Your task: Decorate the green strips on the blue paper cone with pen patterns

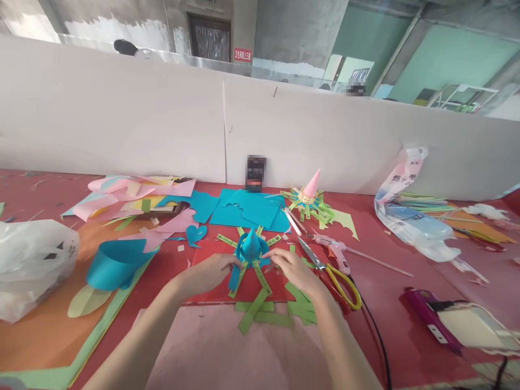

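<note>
A blue paper cone stands upright, ringed by a blue paper band, with patterned green strips fanning out beneath it on a red sheet. My left hand has its fingers closed on the blue band at the left side of the cone. On the other side, my right hand touches the band's right edge with bent fingers; whether it pinches the band is too small to tell. Loose green strips lie in front of the red sheet. A similar piece with a pink cone stands behind to the right.
Yellow-handled scissors and a pink glue gun with its cable lie right of my hands. Further right is a purple power strip. Paper scraps, a blue loop and a plastic bag lie left. A white partition stands behind.
</note>
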{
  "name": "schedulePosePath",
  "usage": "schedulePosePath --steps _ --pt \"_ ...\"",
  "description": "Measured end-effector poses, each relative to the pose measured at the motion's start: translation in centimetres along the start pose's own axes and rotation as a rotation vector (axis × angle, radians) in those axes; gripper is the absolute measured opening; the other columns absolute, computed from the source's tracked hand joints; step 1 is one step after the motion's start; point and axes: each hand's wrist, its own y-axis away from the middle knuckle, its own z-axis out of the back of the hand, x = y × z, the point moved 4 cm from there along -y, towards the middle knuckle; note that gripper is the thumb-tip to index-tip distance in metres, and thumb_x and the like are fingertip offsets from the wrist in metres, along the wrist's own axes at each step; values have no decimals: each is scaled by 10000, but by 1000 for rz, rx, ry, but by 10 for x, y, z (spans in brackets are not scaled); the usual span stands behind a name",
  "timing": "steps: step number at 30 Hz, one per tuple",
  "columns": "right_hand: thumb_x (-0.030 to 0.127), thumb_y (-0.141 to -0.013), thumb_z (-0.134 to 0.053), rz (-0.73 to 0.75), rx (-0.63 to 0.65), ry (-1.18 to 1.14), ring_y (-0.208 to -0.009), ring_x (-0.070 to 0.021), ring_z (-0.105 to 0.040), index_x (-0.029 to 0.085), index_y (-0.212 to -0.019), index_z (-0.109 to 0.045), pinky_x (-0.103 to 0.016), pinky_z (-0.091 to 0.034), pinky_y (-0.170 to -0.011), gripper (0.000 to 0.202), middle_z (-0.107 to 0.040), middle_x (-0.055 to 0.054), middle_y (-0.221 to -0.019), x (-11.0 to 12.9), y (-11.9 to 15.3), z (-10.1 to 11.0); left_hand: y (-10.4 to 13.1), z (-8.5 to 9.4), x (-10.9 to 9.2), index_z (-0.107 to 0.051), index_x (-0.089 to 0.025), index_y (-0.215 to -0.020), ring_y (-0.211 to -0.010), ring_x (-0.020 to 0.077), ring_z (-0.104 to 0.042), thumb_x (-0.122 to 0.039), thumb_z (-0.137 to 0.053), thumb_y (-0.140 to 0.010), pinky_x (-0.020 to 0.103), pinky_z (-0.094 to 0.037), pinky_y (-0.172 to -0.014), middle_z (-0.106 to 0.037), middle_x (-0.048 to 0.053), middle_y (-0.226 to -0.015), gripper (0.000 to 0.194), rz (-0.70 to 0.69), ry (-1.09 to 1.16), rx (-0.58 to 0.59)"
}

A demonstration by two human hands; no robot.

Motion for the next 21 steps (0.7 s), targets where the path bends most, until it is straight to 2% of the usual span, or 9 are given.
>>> schedulePosePath --steps 2,5,8,11,14,16,17,19,21 --pt "279 -866 -406 -13 36 -30 -775 -195 -653 243 -973 -684 -283 -478 -652 300 -706 -29 -850 0 -1 0 -2 0 -1 -643 -277 -1032 -934 161 -628 -146 -329 -811 234 -456 -774 -681 5 -1052 406 -17 -8 3" --pt "273 -807 -525 -7 60 -68 -855 -215 -655 242 -995 -668 -319 -485 -743 238 -709 -34 -921 -1 -4 -2 -7 -2 -2 -658 -274 -992 -859 159 -637 -170 -351 -831 230 -458 -733 -694 8 -999 363 -38 -42 -21" --pt "355 -802 -571 48 38 -65 -764 -206 -652 220 -846 -691 -308 -486 -702 185 -706 -31 -812 -2 -10 -3 -13 -5 -4 -684 -262 -872 -793 158 -627 -212 -386 -848 227 -451 -692 -697 11 -905 303 -75 -104 -32" --pt "382 -802 -594 150 -52 21 -685 -178 -611 212 -728 -690 -287 -466 -651 209 -649 -16 -715 -4 -15 -2 -17 -10 -6 -686 -248 -796 -808 163 -602 -228 -408 -856 236 -441 -695 -657 22 -952 285 -104 -192 -68" --pt "356 -788 -629 239 -180 78 -874 -188 -595 227 -720 -687 -293 -459 -736 157 -618 -42 -986 -4 -16 -1 -18 -16 -8 -675 -226 -758 -827 176 -581 -233 -411 -866 255 -432 -691 -606 42 -992 285 -99 -278 -134" --pt "354 -801 -614 254 -177 63 -965 -196 -577 231 -706 -679 -293 -461 -760 168 -572 -42 -1152 -5 -14 -4 -19 -21 -8 -669 -225 -761 -863 181 -573 -238 -402 -876 257 -431 -700 -580 42 -1046 291 -101 -317 -166" --pt "357 -809 -603 252 -157 49 -967 -197 -578 231 -710 -675 -291 -463 -755 175 -577 -39 -1161 -5 -14 -6 -19 -23 -7 -666 -227 -766 -873 175 -572 -241 -393 -883 252 -432 -703 -569 37 -1080 297 -105 -328 -175" --pt "376 -820 -583 223 -128 28 -865 -190 -606 232 -740 -672 -283 -464 -708 188 -648 -36 -1013 -7 -13 -8 -19 -26 -6 -663 -228 -773 -853 152 -576 -246 -373 -896 235 -435 -697 -558 28 -1111 315 -110 -341 -186" --pt "411 -824 -567 174 -123 22 -680 -172 -604 228 -765 -668 -269 -449 -625 217 -663 -12 -753 -10 -13 -9 -19 -27 -3 -661 -228 -796 -817 135 -581 -259 -358 -905 224 -438 -675 -558 29 -1113 324 -104 -346 -206"
